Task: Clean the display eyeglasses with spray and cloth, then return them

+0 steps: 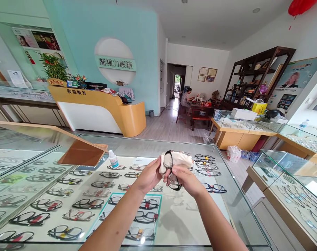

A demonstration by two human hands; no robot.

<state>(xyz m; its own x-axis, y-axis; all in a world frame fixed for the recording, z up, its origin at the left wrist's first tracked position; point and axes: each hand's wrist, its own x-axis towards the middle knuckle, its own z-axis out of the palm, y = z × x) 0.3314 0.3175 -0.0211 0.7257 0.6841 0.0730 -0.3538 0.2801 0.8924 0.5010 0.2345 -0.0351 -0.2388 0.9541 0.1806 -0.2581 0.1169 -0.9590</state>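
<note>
Above the glass display case (192,223) I hold a pair of black-framed eyeglasses (171,161), turned so that one lens is above the other. My left hand (150,174) is closed on a cream cleaning cloth (181,159) at the upper lens. Fingers of my right hand (187,178) pinch the eyeglasses near the middle, by the lower lens. Part of the cloth hangs behind the frame to the right. A small white bottle with a blue label (113,159) stands on the glass, left of my hands.
Rows of eyeglasses (88,203) lie under the glass. A brown-backed mirror or stand (81,152) rests at the left. Farther off are a yellow counter (132,118), a seated person (186,98) at a table, and more display cases (243,136) on the right.
</note>
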